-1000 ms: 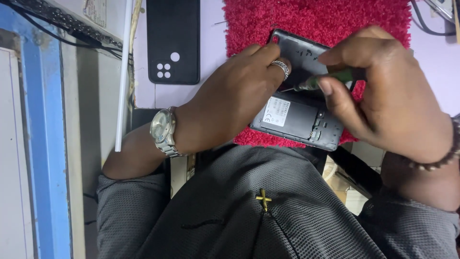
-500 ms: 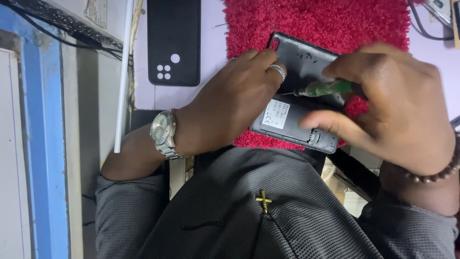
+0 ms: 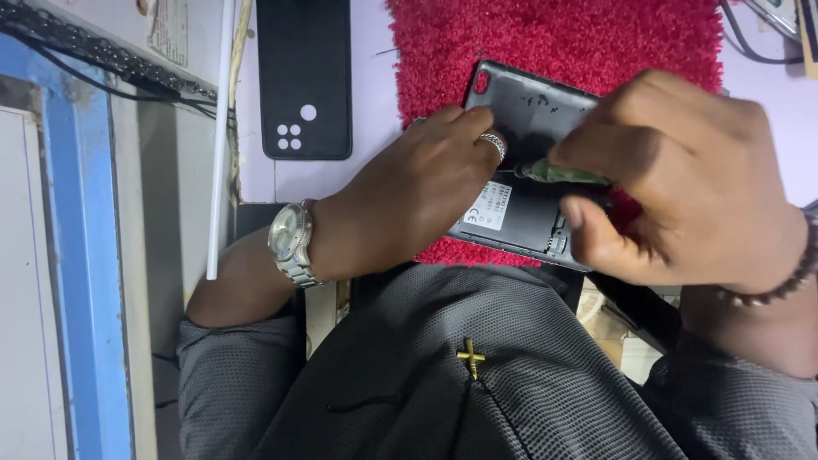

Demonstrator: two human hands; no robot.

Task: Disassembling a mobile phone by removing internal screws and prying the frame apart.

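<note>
1. A dark phone [image 3: 528, 183] with its back cover off lies on a shaggy red mat [image 3: 554, 51], near the mat's near edge, tilted a little so its long side runs slantwise.
2. The phone's upper part is a scuffed dark grey inner plate with a small round camera opening at one corner; the lower part is a black battery bearing a white label [image 3: 490, 207], and small slots show at the lower right edge.
3. The left hand [image 3: 409, 196] rests flat over the phone's left side, fingers curled and pressing it down on the mat; a silver ring [image 3: 492, 143] sits on one finger and a silver wristwatch [image 3: 290, 243] on the wrist.
4. The right hand [image 3: 690, 175] is closed round a green-handled tool [image 3: 562, 174], whose tip points at the middle of the phone, close by the ringed finger; whether the tip touches I cannot tell.
5. A beaded bracelet [image 3: 780, 281] circles the right wrist.
6. Left of the mat, on the pale worktop [image 3: 375, 111], lies a black phone case [image 3: 304, 77] with camera cut-outs, well apart from both hands.
</note>
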